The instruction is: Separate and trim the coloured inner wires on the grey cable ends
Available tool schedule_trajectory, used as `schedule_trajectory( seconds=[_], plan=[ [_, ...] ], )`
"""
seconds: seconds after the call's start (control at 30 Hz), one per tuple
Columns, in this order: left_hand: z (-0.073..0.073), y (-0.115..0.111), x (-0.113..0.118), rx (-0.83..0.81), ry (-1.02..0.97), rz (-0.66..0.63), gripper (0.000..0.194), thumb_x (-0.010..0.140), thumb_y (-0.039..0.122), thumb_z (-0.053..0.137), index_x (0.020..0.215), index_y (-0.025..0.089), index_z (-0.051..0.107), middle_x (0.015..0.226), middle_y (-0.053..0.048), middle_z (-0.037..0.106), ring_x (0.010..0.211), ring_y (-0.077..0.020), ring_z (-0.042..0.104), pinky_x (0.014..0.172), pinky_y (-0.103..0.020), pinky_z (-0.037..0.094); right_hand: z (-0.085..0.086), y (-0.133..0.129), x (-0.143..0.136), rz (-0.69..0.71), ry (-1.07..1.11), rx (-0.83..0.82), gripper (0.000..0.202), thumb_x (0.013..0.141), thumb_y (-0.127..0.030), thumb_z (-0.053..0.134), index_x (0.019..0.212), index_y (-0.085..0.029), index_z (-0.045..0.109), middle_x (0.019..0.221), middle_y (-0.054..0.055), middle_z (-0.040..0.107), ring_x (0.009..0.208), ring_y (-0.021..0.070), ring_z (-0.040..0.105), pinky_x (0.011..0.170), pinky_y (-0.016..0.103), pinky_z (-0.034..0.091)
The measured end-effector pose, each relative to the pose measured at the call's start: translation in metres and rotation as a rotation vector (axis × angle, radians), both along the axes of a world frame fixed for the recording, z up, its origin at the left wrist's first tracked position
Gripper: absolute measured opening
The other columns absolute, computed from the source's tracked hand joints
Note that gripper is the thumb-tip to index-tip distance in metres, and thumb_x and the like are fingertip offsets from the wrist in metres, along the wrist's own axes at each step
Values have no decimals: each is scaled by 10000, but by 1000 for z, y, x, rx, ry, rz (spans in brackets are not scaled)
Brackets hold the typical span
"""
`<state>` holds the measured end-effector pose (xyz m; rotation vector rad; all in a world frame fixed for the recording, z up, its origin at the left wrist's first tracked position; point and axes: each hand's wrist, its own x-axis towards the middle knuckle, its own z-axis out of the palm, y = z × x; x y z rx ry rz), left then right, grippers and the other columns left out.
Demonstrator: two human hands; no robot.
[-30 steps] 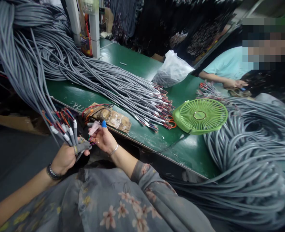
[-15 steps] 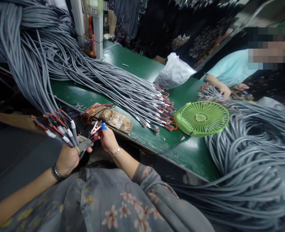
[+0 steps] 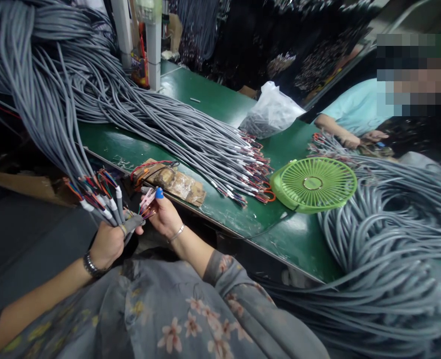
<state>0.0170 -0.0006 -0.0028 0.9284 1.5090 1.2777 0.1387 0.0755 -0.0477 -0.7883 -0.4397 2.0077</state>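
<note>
My left hand (image 3: 110, 242) is closed around several grey cables (image 3: 120, 204) whose stripped ends fan out in coloured wires with white sleeves. Grey wrapping covers its thumb, which presses near thin coloured wires (image 3: 144, 214). Close beside it, my right hand (image 3: 165, 217) has a blue cover on the thumb. It pinches a small pink clip-like tool (image 3: 147, 198), whose tip is at those wires. The fingers under the tool are partly hidden.
A wooden block (image 3: 185, 187) with wires lies at the green table's edge (image 3: 220, 222). Beyond are a large grey cable bundle (image 3: 190, 129), a plastic bag (image 3: 273, 112) and a green fan (image 3: 312, 183). Coiled cables (image 3: 388, 249) fill the right; a co-worker's hand (image 3: 349, 141) is behind.
The pink tool's two arms, spread before, are now closer together. My left hand and its cables have shifted slightly right; the right hand has shifted slightly left.
</note>
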Motion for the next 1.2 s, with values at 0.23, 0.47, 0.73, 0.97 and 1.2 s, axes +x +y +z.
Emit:
schedule_trajectory(
  seconds=[0.23, 0.47, 0.73, 0.97, 1.2],
  plan=[
    [1, -8, -5, 34, 18, -4, 179, 583, 433, 825, 487, 293, 771, 513, -12, 737, 548, -215, 657, 664, -371, 521, 8, -3, 10, 113, 1, -36, 511, 1066, -683, 754, 878, -208, 739, 842, 43, 762, 790, 191, 688, 708, 275, 575],
    [-1, -14, -5, 79, 15, 127, 186, 593, 434, 860, 537, 286, 764, 523, 6, 735, 569, -221, 703, 719, -374, 573, 9, -7, 12, 58, -71, 31, 398, 1011, -553, 877, 866, -206, 745, 730, -7, 696, 661, 132, 606, 624, 216, 549],
    [-1, -4, 3, 94, -104, 190, 161, 526, 353, 871, 522, 272, 732, 525, 9, 742, 549, -197, 659, 646, -336, 537, 10, -9, 12, 37, -111, 29, 382, 946, -551, 925, 889, -204, 775, 726, -15, 707, 610, 112, 564, 591, 217, 534],
    [-2, -2, 4, 101, -116, 205, 177, 526, 355, 871, 508, 267, 719, 504, 12, 707, 529, -178, 643, 629, -322, 527, -7, -6, 8, -163, -359, 185, 542, 920, -664, 905, 695, -222, 686, 609, -34, 605, 600, 130, 540, 650, 269, 502],
    [1, -6, 0, 108, -75, 124, 158, 562, 361, 861, 496, 280, 742, 503, 8, 709, 522, -189, 647, 641, -343, 563, 2, -2, 6, 27, -109, 66, 539, 918, -735, 894, 863, -210, 782, 734, 7, 707, 709, 156, 635, 675, 259, 550]
  ],
)
